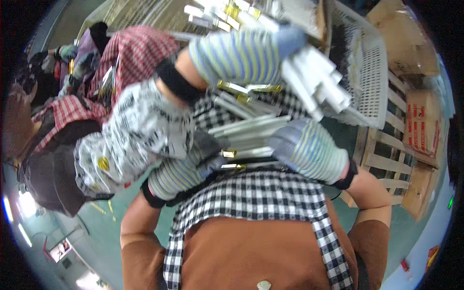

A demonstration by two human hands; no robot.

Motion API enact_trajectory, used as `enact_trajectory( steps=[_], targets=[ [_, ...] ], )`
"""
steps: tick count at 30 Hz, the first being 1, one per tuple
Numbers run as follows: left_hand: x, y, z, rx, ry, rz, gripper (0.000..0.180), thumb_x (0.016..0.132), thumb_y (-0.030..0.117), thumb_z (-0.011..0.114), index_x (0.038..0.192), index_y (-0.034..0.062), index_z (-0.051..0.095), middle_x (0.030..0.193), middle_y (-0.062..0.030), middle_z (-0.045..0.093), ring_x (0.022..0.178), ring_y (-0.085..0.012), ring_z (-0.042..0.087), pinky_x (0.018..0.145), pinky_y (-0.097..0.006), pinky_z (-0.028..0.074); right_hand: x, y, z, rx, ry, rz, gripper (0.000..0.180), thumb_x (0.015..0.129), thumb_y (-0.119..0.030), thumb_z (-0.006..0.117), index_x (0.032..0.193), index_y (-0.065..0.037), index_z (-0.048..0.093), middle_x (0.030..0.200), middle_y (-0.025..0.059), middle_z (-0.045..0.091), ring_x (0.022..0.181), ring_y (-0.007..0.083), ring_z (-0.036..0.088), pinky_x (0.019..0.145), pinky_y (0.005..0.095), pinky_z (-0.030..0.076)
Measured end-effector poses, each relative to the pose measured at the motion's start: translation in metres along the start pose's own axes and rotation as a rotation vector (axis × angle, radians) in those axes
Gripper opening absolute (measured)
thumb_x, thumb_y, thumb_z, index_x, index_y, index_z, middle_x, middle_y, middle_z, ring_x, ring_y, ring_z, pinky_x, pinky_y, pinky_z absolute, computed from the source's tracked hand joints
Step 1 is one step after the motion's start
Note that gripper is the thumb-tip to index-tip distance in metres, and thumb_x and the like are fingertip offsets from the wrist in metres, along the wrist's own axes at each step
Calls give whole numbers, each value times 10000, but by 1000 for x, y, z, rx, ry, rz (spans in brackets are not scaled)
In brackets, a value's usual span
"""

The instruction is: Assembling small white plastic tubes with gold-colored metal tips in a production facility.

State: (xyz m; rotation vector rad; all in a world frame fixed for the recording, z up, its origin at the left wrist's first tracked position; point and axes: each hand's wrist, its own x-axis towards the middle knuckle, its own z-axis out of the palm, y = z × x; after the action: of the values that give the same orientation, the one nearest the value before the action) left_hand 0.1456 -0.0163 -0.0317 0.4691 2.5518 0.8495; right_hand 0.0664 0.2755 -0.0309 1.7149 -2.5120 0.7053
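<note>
Across my lap lies a loose bundle of slim white tubes (pixel 251 137), some with shiny gold ends. My left hand (pixel 186 166), in a striped knit glove with grey fingers, is closed around the tubes' left ends. At their right ends my right hand (pixel 309 147), gloved alike, has its fingers curled over them. A co-worker's striped gloved hand (pixel 246 55) reaches across from the left, gripping thicker white sticks (pixel 316 82) above my right hand. More gold-tipped pieces (pixel 249 89) lie on my checkered apron (pixel 251 195) beyond my hands.
The co-worker's printed white sleeve (pixel 140 140) crosses close over my left forearm. A white perforated crate (pixel 374 82) stands at far right, beside a wooden pallet (pixel 386 162) and cardboard boxes (pixel 403 38). Several white and gold pieces (pixel 227 14) lie at the far side. Other people sit left.
</note>
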Motion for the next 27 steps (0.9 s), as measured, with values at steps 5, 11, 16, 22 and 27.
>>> enact_trajectory(
  steps=[5, 11, 16, 22, 27],
  targets=[
    [24, 18, 0, 119, 147, 289, 379, 857, 320, 631, 1156, 88, 636, 1034, -118, 627, 995, -295, 568, 886, -427, 445, -8, 11, 8, 172, 285, 329, 389, 776, -248, 709, 1106, -63, 619, 1134, 143, 593, 1097, 354, 543, 943, 457, 424],
    [17, 47, -19, 215, 138, 409, 424, 787, 266, 723, 1167, 99, 634, 1060, -88, 611, 1028, -308, 581, 907, -432, 458, 15, 19, 12, 356, 634, 408, 784, 775, -380, 744, 1375, -25, 385, 1390, 221, 411, 1284, 365, 420, 1089, 446, 333],
    [11, 67, -44, 8, 150, 607, 328, 771, 125, 696, 1088, 63, 640, 980, -95, 621, 868, -286, 604, 751, -390, 497, 44, 37, -1, 450, 900, 129, 803, 761, -402, 760, 1338, -24, 349, 1297, 171, 451, 1205, 319, 462, 1047, 413, 354],
    [37, 103, -43, 229, 716, 564, 467, 810, 34, 602, 1262, -20, 498, 1178, -184, 557, 1103, -297, 562, 951, -386, 444, 81, 57, -53, 400, 1020, -360, 615, 714, -405, 779, 1151, -75, 498, 1086, 104, 558, 1026, 301, 544, 917, 408, 419],
    [69, 121, -31, 8, 991, 425, 579, 785, -49, 606, 1335, -20, 427, 1265, -158, 521, 1179, -265, 507, 1045, -366, 354, 104, 53, -78, 426, 985, -733, 465, 675, -408, 794, 995, -118, 623, 911, 48, 648, 877, 287, 612, 809, 404, 474]
  ],
)
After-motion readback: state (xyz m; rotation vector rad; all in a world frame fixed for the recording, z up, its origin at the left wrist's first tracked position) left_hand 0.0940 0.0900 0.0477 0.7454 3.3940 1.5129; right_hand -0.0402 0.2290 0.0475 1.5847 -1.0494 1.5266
